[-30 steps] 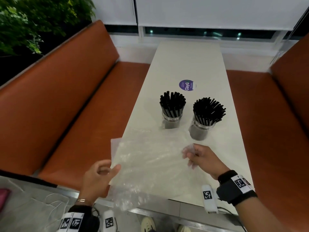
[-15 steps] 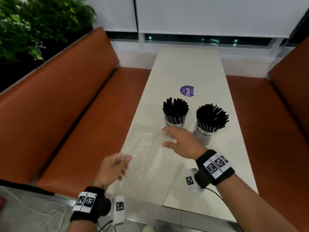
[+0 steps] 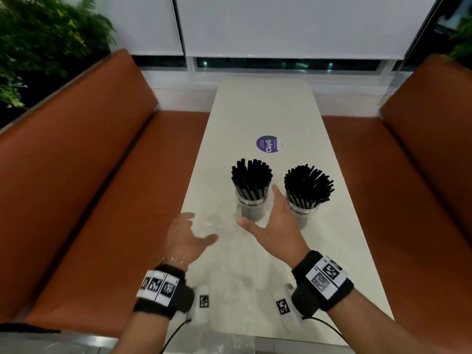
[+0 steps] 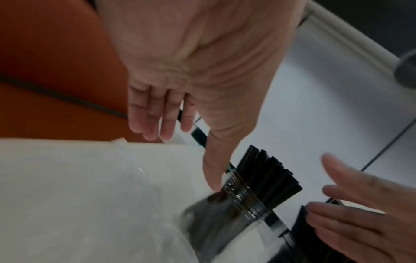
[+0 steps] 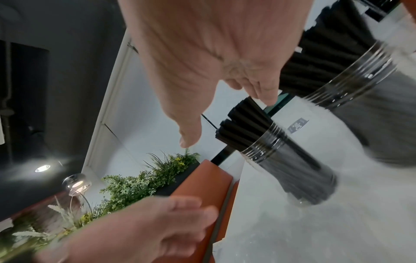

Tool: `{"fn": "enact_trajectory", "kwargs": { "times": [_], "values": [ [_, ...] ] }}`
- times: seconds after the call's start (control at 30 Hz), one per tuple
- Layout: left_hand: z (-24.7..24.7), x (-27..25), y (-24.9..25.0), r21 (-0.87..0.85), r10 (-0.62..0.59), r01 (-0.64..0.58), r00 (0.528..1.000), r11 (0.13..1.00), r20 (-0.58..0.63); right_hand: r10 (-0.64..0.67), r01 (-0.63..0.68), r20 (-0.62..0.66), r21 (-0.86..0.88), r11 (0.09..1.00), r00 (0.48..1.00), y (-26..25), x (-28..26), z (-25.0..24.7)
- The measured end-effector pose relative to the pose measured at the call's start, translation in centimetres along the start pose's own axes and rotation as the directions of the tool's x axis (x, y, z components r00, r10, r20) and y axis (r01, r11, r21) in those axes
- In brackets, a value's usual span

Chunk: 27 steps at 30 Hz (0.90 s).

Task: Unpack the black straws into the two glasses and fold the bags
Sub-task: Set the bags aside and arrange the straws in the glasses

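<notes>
Two glasses stand side by side mid-table, both packed with black straws: the left glass (image 3: 251,203) (image 4: 236,206) (image 5: 288,160) and the right glass (image 3: 305,210) (image 5: 351,71). A clear plastic bag (image 3: 229,261) (image 4: 108,195) lies flat on the table in front of them. My left hand (image 3: 198,227) (image 4: 180,142) hovers over the bag's far left part, fingers loose, holding nothing. My right hand (image 3: 260,208) (image 5: 227,122) is spread open just in front of and between the glasses. I cannot tell whether either hand touches the bag.
The white table (image 3: 263,106) is long and narrow, with a round purple sticker (image 3: 267,144) behind the glasses. Orange benches (image 3: 89,187) flank it on both sides. A plant (image 3: 38,42) stands at the far left, and a window with blinds is at the table's far end.
Both hands held the bag up by its edges a second ago. The bag now lies flat on the table; both hands have let go and moved forward toward the glasses.
</notes>
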State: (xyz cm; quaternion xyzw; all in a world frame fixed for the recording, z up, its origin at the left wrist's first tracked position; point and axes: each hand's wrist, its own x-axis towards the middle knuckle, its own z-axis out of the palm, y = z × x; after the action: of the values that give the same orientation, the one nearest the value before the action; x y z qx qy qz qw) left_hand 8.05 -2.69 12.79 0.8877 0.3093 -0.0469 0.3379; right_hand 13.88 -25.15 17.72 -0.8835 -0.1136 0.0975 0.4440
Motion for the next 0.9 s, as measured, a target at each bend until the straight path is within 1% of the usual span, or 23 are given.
{"fn": "enact_trajectory", "kwargs": {
  "times": [0.03,0.07,0.1,0.17,0.2,0.27,0.3,0.37,0.4,0.43,0.47,0.5,0.53,0.57,0.6,0.63,0.67,0.7,0.77,0.8,0.83,0.9],
  "values": [
    [0.5,1.0,1.2,-0.097,0.040,-0.034,0.998,0.995,0.056,-0.001,0.001,-0.033,0.023,1.000,0.999,-0.2,0.7,0.6],
    [1.0,1.9,2.6,-0.137,0.087,-0.073,0.991,0.988,0.103,0.001,0.001,-0.068,0.039,0.999,0.998,-0.3,1.5,1.3],
    [1.4,2.7,3.8,-0.149,0.133,-0.111,0.980,0.983,0.146,0.015,-0.011,-0.089,0.048,0.999,0.996,-0.5,2.2,1.8],
    [2.8,4.8,5.5,-0.189,0.218,-0.179,0.953,0.965,0.210,0.070,-0.066,-0.083,0.047,0.997,0.994,-1.0,3.6,2.7],
    [3.5,5.7,6.2,-0.203,0.242,-0.198,0.944,0.959,0.224,0.095,-0.092,-0.080,0.044,0.995,0.992,-1.1,4.4,3.1],
    [4.7,7.1,7.5,-0.251,0.261,-0.205,0.941,0.946,0.217,0.129,-0.125,-0.102,0.051,0.991,0.986,-1.4,5.8,3.7],
    [5.2,7.6,8.0,-0.313,0.287,-0.206,0.928,0.927,0.237,0.139,-0.133,-0.119,0.054,0.990,0.983,-1.5,6.6,4.1],
    [6.3,8.4,8.3,-0.393,0.347,-0.240,0.910,0.888,0.227,0.144,-0.138,-0.150,0.051,0.989,0.978,-1.5,7.9,4.7],
    [6.8,8.5,8.9,-0.462,0.402,-0.265,0.887,0.846,0.226,0.137,-0.132,-0.164,0.041,0.990,0.977,-1.5,8.5,5.0],
    [7.1,8.4,9.1,-0.509,0.398,-0.236,0.887,0.828,0.236,0.126,-0.122,-0.175,0.031,0.992,0.977,-1.5,9.0,5.2],
    [7.3,8.3,9.5,-0.526,0.368,-0.182,0.889,0.831,0.274,0.114,-0.111,-0.187,0.026,0.993,0.976,-1.5,9.5,5.4],
    [7.3,8.3,9.5,-0.574,0.330,-0.082,0.880,0.815,0.343,0.105,-0.101,-0.197,0.030,0.994,0.975,-1.5,10.1,5.5],
    [7.5,8.4,9.6,-0.614,0.379,-0.107,0.863,0.782,0.334,0.096,-0.089,-0.210,0.041,0.995,0.973,-1.5,10.5,5.7],
    [7.8,8.2,9.7,-0.599,0.434,-0.254,0.883,0.760,0.177,0.082,-0.072,-0.228,0.052,0.996,0.970,-1.5,11.0,5.8],
    [8.2,8.6,10.1,-0.716,0.408,-0.198,0.904,0.669,0.132,0.068,-0.056,-0.247,0.056,0.997,0.967,-1.4,11.4,5.8],
    [8.3,9.4,9.8,-0.806,0.416,-0.186,0.906,0.562,0.081,0.055,-0.043,-0.264,0.050,0.998,0.963,-1.4,11.8,5.8],
    [8.2,9.4,9.8,-0.784,0.436,-0.240,0.899,0.573,0.044,0.045,-0.036,-0.276,0.037,0.999,0.960,-1.4,12.2,5.6],
    [8.6,9.5,9.9,-0.642,0.447,-0.300,0.891,0.706,0.075,0.034,-0.029,-0.282,0.022,0.999,0.959,-1.4,12.5,5.4],
    [9.6,10.4,9.3,-0.388,0.442,-0.364,0.887,0.847,0.134,-0.002,-0.001,-0.270,-0.013,1.000,0.963,-1.4,13.4,4.6],
    [9.9,10.3,9.3,-0.342,0.385,-0.321,0.912,0.883,0.139,-0.024,0.017,-0.251,-0.029,0.999,0.968,-1.4,13.8,4.2],
    [10.0,10.3,9.2,-0.333,0.353,-0.291,0.925,0.897,0.142,-0.044,0.036,-0.224,-0.043,0.998,0.974,-1.3,14.2,3.7],
    [10.4,10.6,9.2,-0.355,0.377,-0.320,0.921,0.878,0.102,-0.084,0.075,-0.156,-0.064,0.995,0.984,-1.3,14.7,2.9]
  ]
}}
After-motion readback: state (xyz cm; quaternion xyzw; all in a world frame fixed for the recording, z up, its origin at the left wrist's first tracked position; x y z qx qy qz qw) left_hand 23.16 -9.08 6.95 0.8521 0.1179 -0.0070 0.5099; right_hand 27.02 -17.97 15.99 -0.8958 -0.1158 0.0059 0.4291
